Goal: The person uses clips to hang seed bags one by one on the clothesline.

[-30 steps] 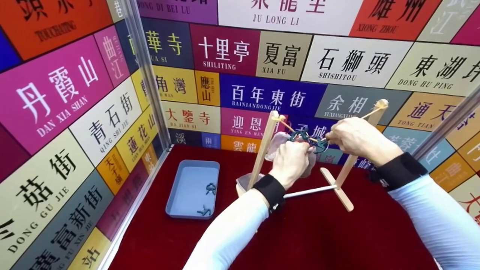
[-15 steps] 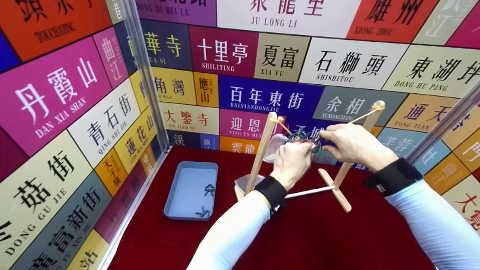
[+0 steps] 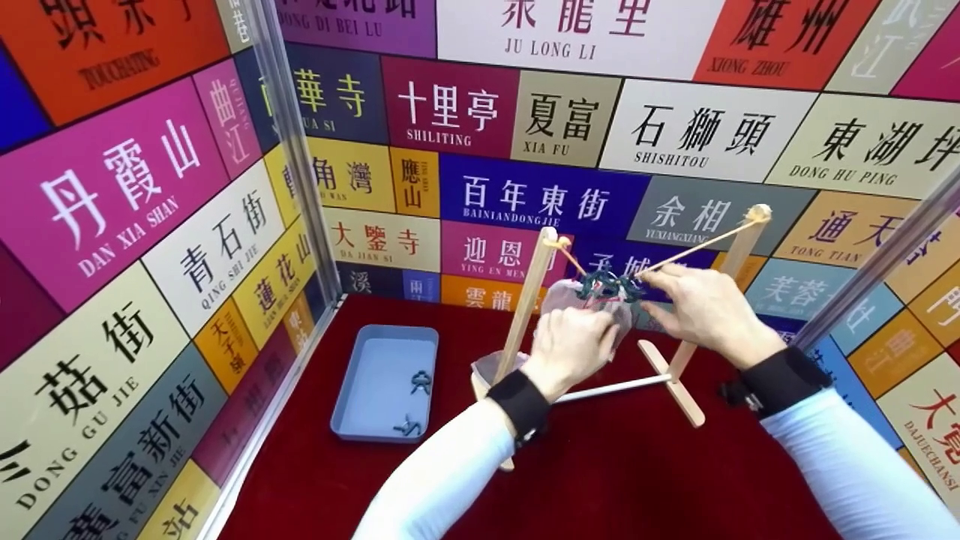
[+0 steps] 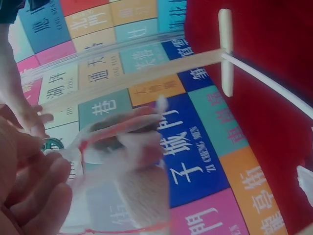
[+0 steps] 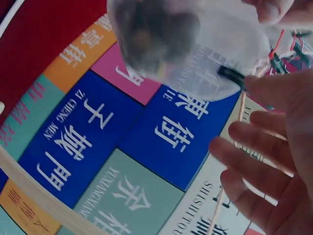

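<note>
A sheer drawstring pouch (image 3: 559, 296) with red cord hangs at a string (image 3: 697, 246) tied between two wooden posts. Dark lumps show through its mesh in the right wrist view. Several dark green clips (image 3: 604, 285) cluster at the string above the pouch. My left hand (image 3: 574, 345) is curled at the pouch's upper part and appears to pinch its fabric; the exact grip is partly hidden. My right hand (image 3: 701, 307) is by the string on the right. Its thumb meets the end of a green clip (image 5: 230, 76), while the other fingers stand loosely apart below.
A blue tray (image 3: 360, 390) on the red cloth holds green clips (image 3: 420, 382). The wooden posts (image 3: 529, 300) have feet joined by a white rod (image 3: 615, 386). Another sheer pouch (image 3: 487, 367) lies at the left post's base. Printed walls rise behind and left.
My left hand has moved down slightly from the clips, showing more of the pouch. My right hand has lowered a little and its fingers have loosened; the string's right part shows longer.
</note>
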Demonstrator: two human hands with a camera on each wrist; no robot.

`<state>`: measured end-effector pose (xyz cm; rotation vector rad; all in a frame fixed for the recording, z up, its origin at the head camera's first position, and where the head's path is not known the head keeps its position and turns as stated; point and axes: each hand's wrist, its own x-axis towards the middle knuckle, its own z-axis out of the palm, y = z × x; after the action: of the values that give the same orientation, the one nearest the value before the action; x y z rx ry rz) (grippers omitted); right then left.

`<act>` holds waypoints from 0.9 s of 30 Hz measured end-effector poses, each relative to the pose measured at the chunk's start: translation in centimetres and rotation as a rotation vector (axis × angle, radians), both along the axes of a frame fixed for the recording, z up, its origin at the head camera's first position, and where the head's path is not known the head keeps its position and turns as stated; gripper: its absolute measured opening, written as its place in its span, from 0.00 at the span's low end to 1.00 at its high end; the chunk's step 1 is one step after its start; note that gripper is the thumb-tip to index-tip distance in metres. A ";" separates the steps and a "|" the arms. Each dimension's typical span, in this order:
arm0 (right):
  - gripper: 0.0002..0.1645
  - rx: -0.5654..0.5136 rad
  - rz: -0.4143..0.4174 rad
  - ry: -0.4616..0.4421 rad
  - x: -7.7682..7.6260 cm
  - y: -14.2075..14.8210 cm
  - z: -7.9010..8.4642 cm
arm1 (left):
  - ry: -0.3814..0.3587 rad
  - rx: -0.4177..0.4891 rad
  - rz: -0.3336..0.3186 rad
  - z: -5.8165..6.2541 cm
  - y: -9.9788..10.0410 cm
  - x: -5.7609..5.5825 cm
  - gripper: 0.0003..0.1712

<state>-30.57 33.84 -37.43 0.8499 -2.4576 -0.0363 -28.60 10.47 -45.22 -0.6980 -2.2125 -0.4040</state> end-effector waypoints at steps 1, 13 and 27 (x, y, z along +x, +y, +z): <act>0.21 -0.013 -0.012 -0.005 0.1 0.1 -0.3 | 0.012 0.000 -0.018 -0.5 -0.5 0.0 0.13; 0.05 -0.137 -0.192 -0.177 2.2 2.1 -4.3 | 0.068 -0.012 -0.177 -5.2 -9.0 0.3 0.07; 0.28 -0.232 -0.264 -0.229 3.9 3.7 -10.3 | -0.396 0.036 0.182 -12.6 -23.2 -0.8 0.11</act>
<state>-26.64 37.56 -47.69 0.4479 -2.7052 0.2603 -29.35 -12.74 -57.83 -0.4166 -2.6077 -0.5228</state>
